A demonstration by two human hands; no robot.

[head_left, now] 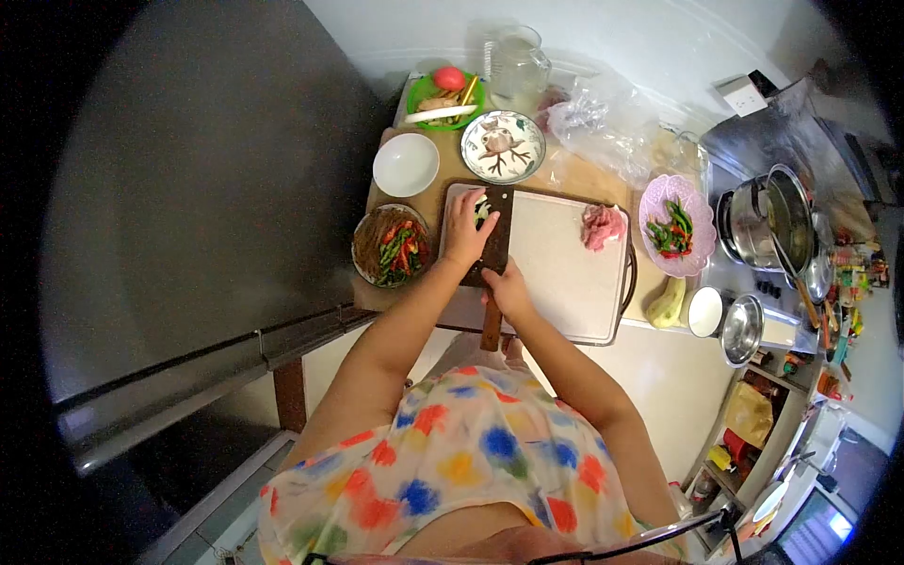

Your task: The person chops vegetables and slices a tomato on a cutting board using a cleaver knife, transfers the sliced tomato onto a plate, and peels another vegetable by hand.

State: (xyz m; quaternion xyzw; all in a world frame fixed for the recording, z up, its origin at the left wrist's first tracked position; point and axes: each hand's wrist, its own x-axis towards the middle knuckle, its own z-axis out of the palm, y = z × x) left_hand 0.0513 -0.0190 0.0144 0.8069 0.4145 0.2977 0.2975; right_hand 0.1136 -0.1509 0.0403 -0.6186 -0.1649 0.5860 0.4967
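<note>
A cleaver with a dark blade (497, 226) and a wooden handle (492, 325) lies over the left part of a white cutting board (556, 273). My right hand (508, 289) grips it where the handle meets the blade. Spread over the blade, my left hand (468, 229) has its fingers apart, beside small pale and green pieces (482, 209) on the dark metal. Raw pink meat (602, 227) rests at the board's upper right. Left of the board is a plate of noodle-like strands with red and green peppers (400, 247).
Behind the board stand a white bowl (406, 165), a patterned plate (503, 147), a green basket (424, 89), a glass jug (518, 71) and plastic bags (603, 122). To the right are a pink pepper dish (650, 202), a pale green vegetable (667, 303), metal bowls (742, 330) and a pot (753, 226).
</note>
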